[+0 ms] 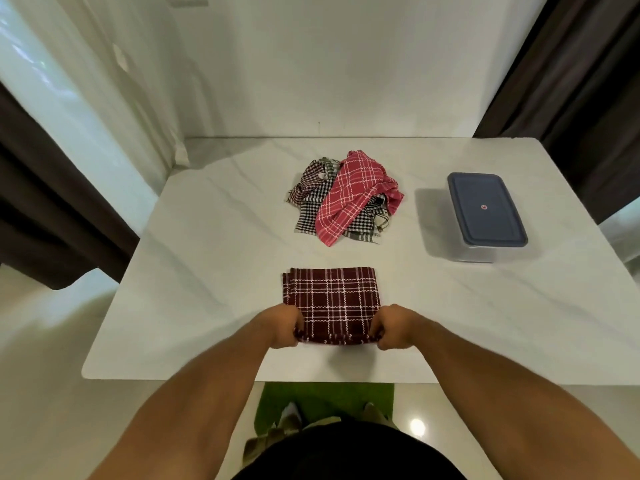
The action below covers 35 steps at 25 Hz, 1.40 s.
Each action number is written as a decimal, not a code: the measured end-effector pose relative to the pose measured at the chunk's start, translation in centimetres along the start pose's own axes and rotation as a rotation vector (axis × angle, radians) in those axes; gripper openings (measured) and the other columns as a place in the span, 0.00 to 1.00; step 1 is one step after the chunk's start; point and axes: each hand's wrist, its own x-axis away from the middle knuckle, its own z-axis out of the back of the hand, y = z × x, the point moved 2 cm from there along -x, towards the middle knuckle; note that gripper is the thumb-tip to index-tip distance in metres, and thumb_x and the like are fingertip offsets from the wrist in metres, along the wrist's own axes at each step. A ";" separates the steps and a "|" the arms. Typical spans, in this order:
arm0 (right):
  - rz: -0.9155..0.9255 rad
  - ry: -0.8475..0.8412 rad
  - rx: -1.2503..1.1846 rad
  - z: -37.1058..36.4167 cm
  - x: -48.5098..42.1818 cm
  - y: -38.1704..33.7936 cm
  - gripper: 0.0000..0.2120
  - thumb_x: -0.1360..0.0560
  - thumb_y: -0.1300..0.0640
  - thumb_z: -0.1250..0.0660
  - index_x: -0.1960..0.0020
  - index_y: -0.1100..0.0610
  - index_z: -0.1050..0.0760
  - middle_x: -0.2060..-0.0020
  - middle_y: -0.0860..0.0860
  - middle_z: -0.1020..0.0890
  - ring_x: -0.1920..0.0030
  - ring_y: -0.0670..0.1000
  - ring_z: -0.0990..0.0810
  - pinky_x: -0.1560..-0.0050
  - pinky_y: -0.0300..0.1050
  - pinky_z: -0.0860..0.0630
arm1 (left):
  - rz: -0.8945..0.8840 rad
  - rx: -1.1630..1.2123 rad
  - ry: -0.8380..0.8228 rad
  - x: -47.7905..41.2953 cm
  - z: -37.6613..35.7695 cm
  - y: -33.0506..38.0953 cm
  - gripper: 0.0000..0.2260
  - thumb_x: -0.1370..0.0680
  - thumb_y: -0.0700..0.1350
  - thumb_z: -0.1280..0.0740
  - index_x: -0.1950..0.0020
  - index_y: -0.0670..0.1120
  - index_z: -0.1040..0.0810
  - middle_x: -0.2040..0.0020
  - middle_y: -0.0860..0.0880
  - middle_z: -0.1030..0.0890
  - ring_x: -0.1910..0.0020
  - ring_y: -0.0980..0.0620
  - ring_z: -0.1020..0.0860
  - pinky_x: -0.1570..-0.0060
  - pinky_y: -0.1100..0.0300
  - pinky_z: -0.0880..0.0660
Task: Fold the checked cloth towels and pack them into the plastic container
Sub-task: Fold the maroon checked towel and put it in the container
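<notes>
A dark maroon checked towel (330,296) lies folded on the white table (207,271) near the front edge. My left hand (282,325) grips its near left corner and my right hand (393,327) grips its near right corner, both lifting the near edge a little. Behind it sits a heap of crumpled checked towels (311,202) with a pink checked towel (353,195) on top. The plastic container (485,213) stands at the right with its grey-blue lid on.
A white wall runs along the table's far edge. Dark curtains hang at the left and right. A green mat (325,400) lies on the floor below the table's front edge, by my feet.
</notes>
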 end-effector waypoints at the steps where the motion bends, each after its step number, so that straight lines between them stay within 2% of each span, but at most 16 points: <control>1: 0.000 0.050 -0.055 -0.1 0.0 0.2 0.12 0.31 0.55 0.27 0.47 0.49 0.15 0.53 0.46 0.17 0.52 0.49 0.19 0.51 0.43 0.21 | 0.009 0.061 0.016 -0.1 -0.1 -0.2 0.07 0.29 0.43 0.28 0.53 0.50 0.18 0.51 0.49 0.17 0.51 0.49 0.20 0.52 0.57 0.22; 3: -0.006 0.199 -0.295 0.2 -0.3 0.8 0.08 0.31 0.55 0.26 0.51 0.51 0.15 0.54 0.47 0.16 0.53 0.49 0.18 0.49 0.44 0.21 | 0.027 0.217 0.080 -0.2 0.5 -0.8 0.03 0.31 0.45 0.28 0.59 0.52 0.20 0.56 0.50 0.18 0.54 0.50 0.20 0.57 0.60 0.25; 6: -0.040 0.396 -0.740 1.1 -0.8 1.3 0.04 0.28 0.61 0.27 0.55 0.54 0.15 0.57 0.50 0.15 0.55 0.50 0.18 0.49 0.45 0.22 | 0.007 0.445 0.190 -0.2 2.0 -1.7 0.03 0.31 0.45 0.27 0.60 0.51 0.18 0.60 0.49 0.16 0.59 0.53 0.19 0.58 0.60 0.23; 9: -0.130 0.450 -0.994 1.5 -1.5 1.4 0.02 0.25 0.62 0.29 0.56 0.59 0.18 0.58 0.56 0.15 0.56 0.53 0.19 0.51 0.47 0.24 | 0.009 0.721 0.279 -0.7 3.1 -1.7 0.05 0.28 0.39 0.28 0.59 0.49 0.18 0.63 0.51 0.17 0.63 0.55 0.19 0.61 0.62 0.23; 10: -0.156 0.455 -1.004 1.4 -1.9 1.6 0.04 0.24 0.60 0.30 0.55 0.60 0.19 0.57 0.56 0.15 0.56 0.53 0.19 0.52 0.47 0.24 | 0.052 0.822 0.305 -1.0 3.3 -1.7 0.05 0.27 0.38 0.28 0.56 0.47 0.18 0.63 0.51 0.18 0.63 0.55 0.20 0.61 0.63 0.24; 12: -0.167 0.491 -0.981 1.3 -2.6 1.9 0.06 0.22 0.56 0.31 0.53 0.58 0.19 0.57 0.53 0.16 0.55 0.53 0.19 0.53 0.46 0.24 | 0.142 0.975 0.364 -2.0 3.6 -2.0 0.03 0.24 0.38 0.29 0.53 0.46 0.19 0.58 0.48 0.16 0.58 0.50 0.17 0.54 0.58 0.21; 13: -0.161 0.515 -0.982 1.5 -2.9 1.9 0.06 0.21 0.55 0.32 0.51 0.57 0.19 0.56 0.51 0.15 0.53 0.52 0.18 0.51 0.46 0.23 | 0.163 1.012 0.388 -2.6 3.6 -2.2 0.03 0.24 0.39 0.30 0.52 0.46 0.19 0.56 0.46 0.16 0.56 0.48 0.17 0.51 0.55 0.20; 15: -0.157 0.533 -1.030 2.1 -3.9 1.8 0.05 0.22 0.58 0.31 0.49 0.55 0.18 0.55 0.51 0.15 0.52 0.52 0.16 0.47 0.49 0.20 | 0.180 1.029 0.424 -3.5 4.0 -2.3 0.02 0.23 0.40 0.31 0.51 0.45 0.19 0.55 0.45 0.16 0.55 0.47 0.17 0.51 0.55 0.21; 17: -0.188 0.526 -1.065 2.8 -4.7 1.6 0.05 0.24 0.61 0.31 0.52 0.52 0.19 0.56 0.51 0.14 0.52 0.53 0.15 0.46 0.52 0.19 | 0.202 1.008 0.447 -4.5 4.3 -2.6 0.03 0.22 0.41 0.32 0.50 0.44 0.20 0.54 0.45 0.16 0.54 0.47 0.18 0.52 0.55 0.22; 19: -0.225 0.550 -1.005 3.4 -5.6 1.6 0.06 0.25 0.61 0.32 0.52 0.51 0.20 0.56 0.51 0.14 0.51 0.54 0.16 0.47 0.50 0.19 | 0.240 0.967 0.455 -5.5 4.4 -2.8 0.06 0.21 0.44 0.33 0.48 0.43 0.20 0.52 0.44 0.17 0.52 0.45 0.18 0.50 0.52 0.21; 23: -0.279 0.621 -0.768 4.5 -6.9 1.3 0.13 0.22 0.56 0.33 0.39 0.57 0.21 0.48 0.53 0.16 0.46 0.55 0.18 0.48 0.42 0.26 | 0.298 0.886 0.482 -7.0 4.4 -3.3 0.09 0.20 0.47 0.34 0.44 0.43 0.20 0.50 0.44 0.17 0.50 0.44 0.19 0.48 0.51 0.22; 29: -0.350 0.589 -0.571 5.3 -8.2 1.1 0.12 0.20 0.50 0.37 0.38 0.49 0.23 0.47 0.52 0.16 0.49 0.57 0.19 0.51 0.48 0.21 | 0.382 0.778 0.470 -8.5 4.4 -3.3 0.16 0.19 0.50 0.35 0.35 0.43 0.23 0.41 0.43 0.19 0.42 0.42 0.22 0.41 0.52 0.26; 35: -0.459 0.539 -0.415 5.5 -8.8 1.1 0.15 0.20 0.47 0.39 0.38 0.53 0.28 0.46 0.54 0.18 0.48 0.60 0.19 0.53 0.49 0.23 | 0.457 0.592 0.432 -9.0 5.0 -2.4 0.15 0.20 0.51 0.35 0.39 0.44 0.27 0.45 0.44 0.20 0.47 0.42 0.21 0.53 0.52 0.25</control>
